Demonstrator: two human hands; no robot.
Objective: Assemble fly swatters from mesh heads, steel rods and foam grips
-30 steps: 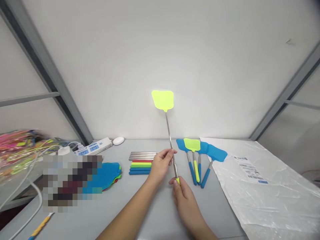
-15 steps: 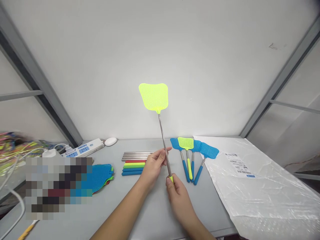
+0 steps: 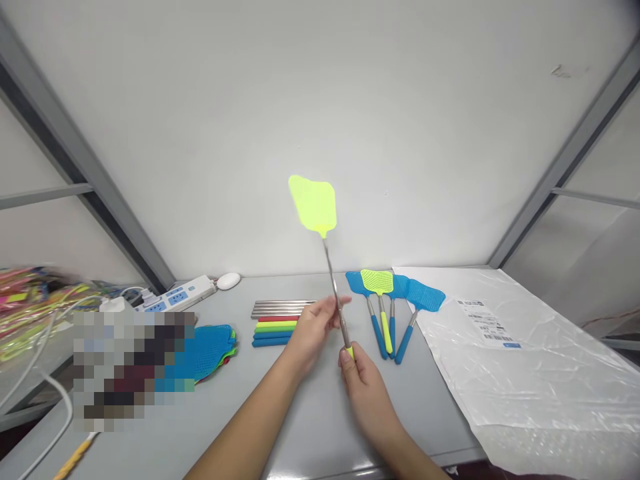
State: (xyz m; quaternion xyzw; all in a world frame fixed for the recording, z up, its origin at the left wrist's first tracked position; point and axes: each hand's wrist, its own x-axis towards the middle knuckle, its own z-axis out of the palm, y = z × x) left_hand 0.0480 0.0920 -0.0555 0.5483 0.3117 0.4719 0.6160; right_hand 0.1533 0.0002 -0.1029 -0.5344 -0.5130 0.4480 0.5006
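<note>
A yellow-green fly swatter [image 3: 314,205] stands up in front of me, leaning slightly left, its head blurred. My right hand [image 3: 369,387] is wrapped round its yellow-green grip. Higher up, my left hand [image 3: 315,330] pinches the thin metal rod, fingers closed round it. Several fly swatters [image 3: 395,327], blue ones and one yellow-green, lie fanned out to the right of my hands. Left of my left hand are metal rods [image 3: 280,308] and coloured grips [image 3: 273,337] in red, yellow, green and blue, partly hidden by that hand.
Loose swatter heads [image 3: 213,350], blue on top, are stacked at the left beside a pixelated patch. Behind are a power strip [image 3: 185,293] and a white mouse-shaped object [image 3: 229,281]. Plastic packaging [image 3: 500,373] covers the table's right side. White cables [image 3: 65,400] hang at far left.
The swatter's head has dipped and turned, and its visible rod looks shorter. Both hands keep their hold. The whole view has shifted slightly.
</note>
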